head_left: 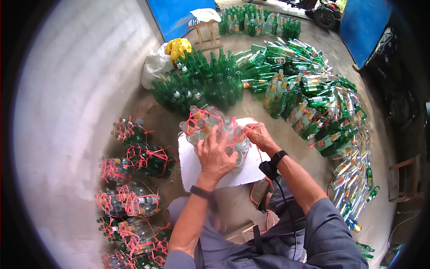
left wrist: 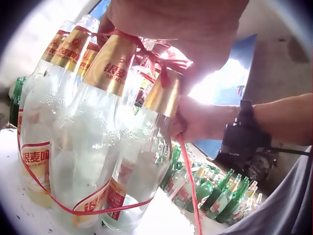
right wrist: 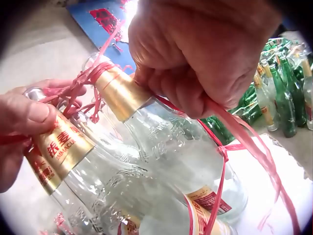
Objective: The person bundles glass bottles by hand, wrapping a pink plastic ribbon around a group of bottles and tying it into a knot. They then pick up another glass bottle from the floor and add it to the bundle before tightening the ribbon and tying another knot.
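Observation:
A bundle of clear glass bottles with gold neck foil stands upright on a white board. Pink plastic twine loops round the bodies and crosses between the necks. My left hand grips across the bottle tops; its thumb lies against one gold-foiled neck, with fingers on the far side. At the right of the bundle, close against a neck, my right hand is curled tightly and holds the twine. A loose length trails below that fist.
Bundles of bottles tied in pink twine line the left side. Green bottles stand behind the board, and a long heap of lying bottles curves along the right. A wooden stool stands near the blue door.

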Action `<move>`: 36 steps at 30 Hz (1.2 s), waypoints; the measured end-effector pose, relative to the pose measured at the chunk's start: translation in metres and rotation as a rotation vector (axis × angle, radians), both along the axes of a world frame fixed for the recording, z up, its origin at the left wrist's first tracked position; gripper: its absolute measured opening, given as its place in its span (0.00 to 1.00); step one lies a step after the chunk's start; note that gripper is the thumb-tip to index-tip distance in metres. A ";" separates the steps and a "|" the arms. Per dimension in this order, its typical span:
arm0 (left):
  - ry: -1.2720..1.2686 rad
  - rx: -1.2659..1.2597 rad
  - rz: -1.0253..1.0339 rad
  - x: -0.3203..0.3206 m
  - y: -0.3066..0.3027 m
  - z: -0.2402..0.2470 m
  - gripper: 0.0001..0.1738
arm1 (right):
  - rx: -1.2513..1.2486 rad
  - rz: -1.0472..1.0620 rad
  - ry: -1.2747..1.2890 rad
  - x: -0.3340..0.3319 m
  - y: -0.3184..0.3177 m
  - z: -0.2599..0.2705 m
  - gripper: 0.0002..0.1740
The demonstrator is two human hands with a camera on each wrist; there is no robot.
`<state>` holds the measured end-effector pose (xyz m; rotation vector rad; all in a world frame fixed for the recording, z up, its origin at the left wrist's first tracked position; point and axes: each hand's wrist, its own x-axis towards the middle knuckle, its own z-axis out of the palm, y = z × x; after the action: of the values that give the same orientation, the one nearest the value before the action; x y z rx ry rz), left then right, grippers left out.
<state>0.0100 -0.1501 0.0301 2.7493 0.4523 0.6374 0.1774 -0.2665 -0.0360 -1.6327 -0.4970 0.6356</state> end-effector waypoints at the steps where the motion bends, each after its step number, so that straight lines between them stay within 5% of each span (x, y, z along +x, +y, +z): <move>1: 0.027 -0.020 -0.037 -0.002 0.000 0.001 0.37 | 0.063 -0.012 -0.012 -0.004 -0.001 -0.004 0.20; 11: -0.044 0.128 0.058 0.023 -0.025 0.015 0.36 | 0.084 -0.075 0.078 -0.017 -0.002 -0.002 0.19; 14: 0.102 0.012 0.085 0.034 -0.030 0.005 0.28 | 0.056 -0.059 0.112 -0.013 -0.003 0.000 0.19; 22: -0.281 0.001 0.130 0.034 -0.040 -0.006 0.17 | 0.128 -0.050 0.080 -0.012 -0.003 0.001 0.17; 26: -0.274 -0.155 0.073 0.029 -0.032 -0.023 0.13 | 0.061 -0.053 0.091 -0.014 -0.009 0.013 0.18; 36: -0.351 0.150 0.019 0.005 -0.051 0.003 0.11 | -0.132 -0.106 -0.161 -0.006 -0.010 0.023 0.21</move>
<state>0.0155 -0.2013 0.0328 2.6882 0.3606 1.1747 0.1713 -0.2760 -0.0126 -1.8320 -0.4892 0.4681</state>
